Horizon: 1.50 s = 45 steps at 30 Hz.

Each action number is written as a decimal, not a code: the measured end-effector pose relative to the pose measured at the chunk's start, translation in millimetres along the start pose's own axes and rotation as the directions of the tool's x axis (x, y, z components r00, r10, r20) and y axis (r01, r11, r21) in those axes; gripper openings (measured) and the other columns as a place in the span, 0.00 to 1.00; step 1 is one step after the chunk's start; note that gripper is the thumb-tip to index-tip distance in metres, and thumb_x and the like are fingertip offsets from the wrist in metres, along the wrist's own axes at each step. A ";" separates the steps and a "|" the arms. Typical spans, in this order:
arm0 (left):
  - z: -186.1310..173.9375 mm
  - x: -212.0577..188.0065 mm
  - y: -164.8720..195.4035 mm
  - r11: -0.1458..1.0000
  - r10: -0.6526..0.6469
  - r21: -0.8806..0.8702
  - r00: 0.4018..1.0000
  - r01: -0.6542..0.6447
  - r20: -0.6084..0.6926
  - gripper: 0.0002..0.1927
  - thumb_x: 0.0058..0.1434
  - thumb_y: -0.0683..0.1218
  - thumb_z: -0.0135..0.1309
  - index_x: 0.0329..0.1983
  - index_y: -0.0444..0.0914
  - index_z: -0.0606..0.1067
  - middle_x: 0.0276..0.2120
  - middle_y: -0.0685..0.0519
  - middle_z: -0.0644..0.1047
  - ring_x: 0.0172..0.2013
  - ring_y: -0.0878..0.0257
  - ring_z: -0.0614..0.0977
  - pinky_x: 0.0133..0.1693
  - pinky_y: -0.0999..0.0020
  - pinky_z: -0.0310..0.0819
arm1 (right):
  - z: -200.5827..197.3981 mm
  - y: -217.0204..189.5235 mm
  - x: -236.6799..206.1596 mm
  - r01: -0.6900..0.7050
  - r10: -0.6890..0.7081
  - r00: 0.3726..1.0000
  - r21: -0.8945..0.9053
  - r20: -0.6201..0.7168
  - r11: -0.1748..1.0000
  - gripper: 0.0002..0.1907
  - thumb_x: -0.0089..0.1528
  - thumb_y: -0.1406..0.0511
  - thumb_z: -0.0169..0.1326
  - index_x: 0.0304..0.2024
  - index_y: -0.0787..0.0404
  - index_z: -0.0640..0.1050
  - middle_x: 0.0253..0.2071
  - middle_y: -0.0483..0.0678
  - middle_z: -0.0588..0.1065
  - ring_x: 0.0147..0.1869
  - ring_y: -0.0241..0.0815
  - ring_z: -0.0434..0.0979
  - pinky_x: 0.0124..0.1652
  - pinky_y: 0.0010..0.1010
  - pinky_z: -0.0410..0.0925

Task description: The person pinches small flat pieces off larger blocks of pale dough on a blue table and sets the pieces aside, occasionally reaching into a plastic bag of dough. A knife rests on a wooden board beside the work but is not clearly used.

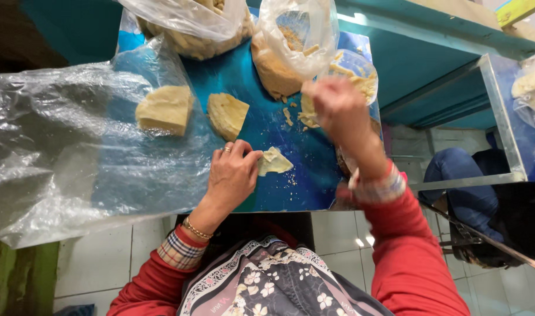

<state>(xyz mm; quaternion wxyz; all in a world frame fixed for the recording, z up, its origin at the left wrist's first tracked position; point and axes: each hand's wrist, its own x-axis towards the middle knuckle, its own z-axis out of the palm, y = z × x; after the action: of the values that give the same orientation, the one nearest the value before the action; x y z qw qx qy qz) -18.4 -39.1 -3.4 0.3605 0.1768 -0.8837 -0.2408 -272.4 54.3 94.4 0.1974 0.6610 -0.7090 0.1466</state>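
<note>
The left hand (232, 175) is pressing curled fingers onto a thin pale slab piece (274, 161) lying on the near part of the blue tabletop (267, 123); it is looking crumbly and light, best gripped by its thicker edge. The right hand (337, 105) is lifting, blurred, toward the far plastic bag (293, 41), fingers seeming bunched, though I cannot tell around what.

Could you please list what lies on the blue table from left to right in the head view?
Clear plastic sheet → large pale block → wedge-shaped block → left hand → thin pale piece → right hand.
</note>
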 end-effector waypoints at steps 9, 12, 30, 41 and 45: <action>-1.8 -2.9 4.6 0.998 0.018 -0.063 1.000 -0.019 -0.008 0.11 0.55 0.40 0.58 0.43 0.40 0.79 0.38 0.52 0.75 0.40 0.53 0.77 0.42 0.57 0.67 | 93.2 118.4 114.4 -0.288 0.322 0.767 -0.151 0.555 0.946 0.10 0.66 0.61 0.56 0.47 0.47 0.86 0.48 0.49 0.81 0.54 0.51 0.79 0.56 0.41 0.71; -2.5 -3.1 6.8 0.997 0.030 -0.070 1.000 -0.031 -0.006 0.10 0.56 0.40 0.58 0.42 0.40 0.78 0.38 0.52 0.74 0.40 0.54 0.77 0.42 0.57 0.67 | 117.2 125.7 113.1 0.010 0.018 0.940 -0.080 0.340 0.997 0.11 0.60 0.65 0.57 0.40 0.49 0.88 0.42 0.50 0.80 0.47 0.52 0.79 0.48 0.41 0.71; -13.6 -0.4 0.1 0.975 -0.001 -0.223 0.996 -0.019 -0.088 0.11 0.60 0.37 0.58 0.45 0.40 0.79 0.41 0.50 0.75 0.41 0.52 0.78 0.42 0.58 0.73 | -2.6 50.9 -8.0 -0.443 0.348 0.889 0.748 0.297 0.494 0.10 0.65 0.68 0.52 0.39 0.68 0.81 0.35 0.43 0.81 0.40 0.30 0.78 0.43 0.23 0.69; -4.9 -3.4 11.3 0.969 0.228 0.103 0.974 -0.227 0.000 0.15 0.56 0.40 0.59 0.48 0.42 0.79 0.41 0.52 0.73 0.40 0.55 0.76 0.40 0.59 0.69 | -6.9 -75.0 -77.2 -0.120 0.119 0.993 0.160 0.018 0.980 0.08 0.62 0.68 0.61 0.44 0.55 0.82 0.34 0.45 0.71 0.38 0.46 0.75 0.35 0.37 0.68; -1.4 -5.8 12.2 0.954 0.219 0.193 0.974 -0.227 0.063 0.12 0.57 0.41 0.59 0.46 0.42 0.78 0.41 0.52 0.73 0.41 0.55 0.76 0.40 0.59 0.69 | -7.0 -76.4 -82.4 0.021 -0.020 0.996 0.012 -0.082 1.000 0.15 0.61 0.70 0.61 0.50 0.54 0.82 0.34 0.44 0.70 0.37 0.44 0.73 0.34 0.35 0.68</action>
<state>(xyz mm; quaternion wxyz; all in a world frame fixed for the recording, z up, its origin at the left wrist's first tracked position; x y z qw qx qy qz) -15.1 -26.8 1.0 0.3476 0.1061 -0.9248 -0.1123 -191.8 123.7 57.5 0.2236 0.6630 -0.6924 0.1760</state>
